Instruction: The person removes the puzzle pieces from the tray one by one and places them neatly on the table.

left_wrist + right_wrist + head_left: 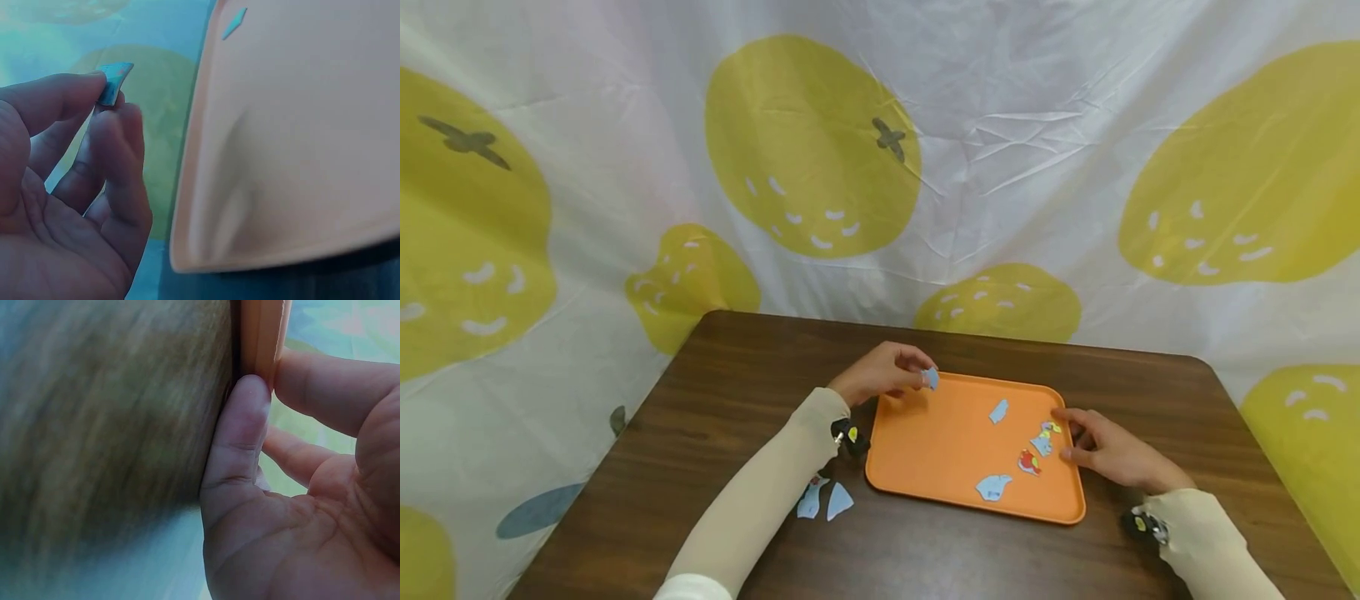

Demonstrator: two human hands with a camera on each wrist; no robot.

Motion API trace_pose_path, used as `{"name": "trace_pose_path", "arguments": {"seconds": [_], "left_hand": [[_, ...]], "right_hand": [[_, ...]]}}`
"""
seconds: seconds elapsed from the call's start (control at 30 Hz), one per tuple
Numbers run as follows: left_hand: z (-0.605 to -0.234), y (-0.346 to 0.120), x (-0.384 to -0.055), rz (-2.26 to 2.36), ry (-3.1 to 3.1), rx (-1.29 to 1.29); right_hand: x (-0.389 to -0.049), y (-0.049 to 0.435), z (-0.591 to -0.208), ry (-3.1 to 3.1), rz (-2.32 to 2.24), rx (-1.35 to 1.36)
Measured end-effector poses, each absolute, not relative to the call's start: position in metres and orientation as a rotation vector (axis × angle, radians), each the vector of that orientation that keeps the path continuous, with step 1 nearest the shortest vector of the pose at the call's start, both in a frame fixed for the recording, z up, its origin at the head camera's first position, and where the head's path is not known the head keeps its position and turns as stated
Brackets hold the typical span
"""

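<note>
In my left hand, thumb and fingers pinch a small flat light blue puzzle piece, raised over the back left corner of an orange tray. The left wrist view shows this puzzle piece at the fingertips, clear of the rim. My right hand holds the tray's right rim, its thumb against the edge and a finger on the other side. Lying in the tray are a narrow blue piece, a blue and yellow piece, a red piece and a larger blue piece.
More blue pieces, among them a triangular one, lie on the dark wooden table left of the tray, partly behind the left forearm. A white cloth with yellow fruit prints hangs behind the table and along its sides.
</note>
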State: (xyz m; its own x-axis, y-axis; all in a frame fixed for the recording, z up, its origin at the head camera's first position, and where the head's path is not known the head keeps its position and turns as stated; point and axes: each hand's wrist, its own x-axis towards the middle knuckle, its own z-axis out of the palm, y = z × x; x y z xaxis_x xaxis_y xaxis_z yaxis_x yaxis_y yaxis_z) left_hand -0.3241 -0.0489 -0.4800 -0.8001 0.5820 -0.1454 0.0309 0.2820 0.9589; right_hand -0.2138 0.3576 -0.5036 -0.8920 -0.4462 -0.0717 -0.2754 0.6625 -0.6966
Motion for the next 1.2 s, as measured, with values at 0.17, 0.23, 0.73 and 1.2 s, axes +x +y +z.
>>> {"name": "trace_pose_path", "arguments": {"seconds": [0.17, 0.23, 0.73, 1.2], "left_hand": [[-0.471, -0.056, -0.322, 1.487, 2.167, 0.645], [-0.468, -0.059, -0.319, 1.473, 2.190, 0.689], [-0.454, -0.086, -0.291, 1.505, 2.196, 0.750], [-0.460, -0.131, -0.266, 1.584, 2.190, 0.745]], "right_hand": [[-0.215, 0.358, -0.502, 2.630, -1.061, -0.565], [-0.215, 0.357, -0.501, 2.627, -1.066, -0.564], [-0.214, 0.357, -0.501, 2.624, -1.081, -0.553], [-0.213, 0.357, -0.502, 2.627, -1.068, -0.551]]}}
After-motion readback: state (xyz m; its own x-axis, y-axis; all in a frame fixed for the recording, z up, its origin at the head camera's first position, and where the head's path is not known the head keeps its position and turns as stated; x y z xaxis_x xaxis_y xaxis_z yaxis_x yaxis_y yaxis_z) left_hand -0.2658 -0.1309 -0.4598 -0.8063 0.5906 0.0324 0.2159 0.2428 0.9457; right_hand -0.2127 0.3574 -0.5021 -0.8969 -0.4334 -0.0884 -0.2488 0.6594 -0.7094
